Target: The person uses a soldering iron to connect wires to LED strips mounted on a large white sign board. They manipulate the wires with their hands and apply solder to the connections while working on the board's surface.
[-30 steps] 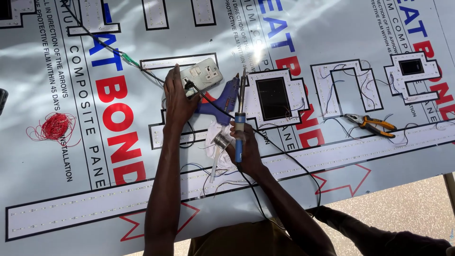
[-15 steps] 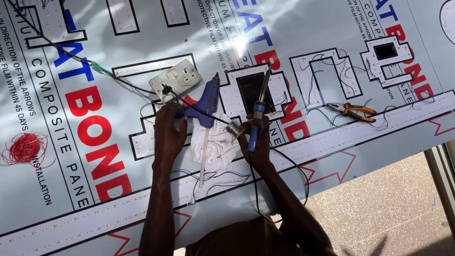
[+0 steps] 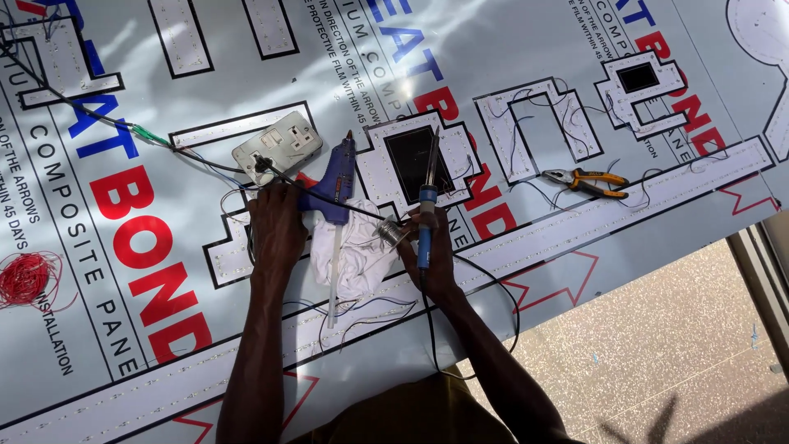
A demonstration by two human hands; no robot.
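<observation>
The soldering iron [image 3: 427,205] stands in the right hand [image 3: 431,255], its blue handle clasped in closed fingers and its dark metal tip pointing away from the person, over the black square opening of a cut-out letter shape. Its black cord runs from the handle back toward the person's body. Just left of that hand, touching its fingers, sits a small spool of solder wire [image 3: 393,233]; whether the hand grips the spool too cannot be told.

The left hand [image 3: 275,226] lies palm down on the panel with fingers loosely curled, its fingertips at the black cable by the plug of the white double wall socket [image 3: 278,145]; whether it pinches the cable cannot be told. Between the two hands lies a blue glue gun [image 3: 335,182] with a pale glue stick trailing from its rear, resting partly on a crumpled white cloth [image 3: 357,255].

All of this sits on a large composite panel [image 3: 509,33] covered with glossy printed protective film, with routed letter outlines studded with small LED dots and thin wires. To the right, well apart from the hands, orange-handled pliers [image 3: 585,179] lie on the panel. At the far left edge is a coil of red wire [image 3: 25,278]. Beyond the panel's lower right edge is a speckled floor [image 3: 657,353].
</observation>
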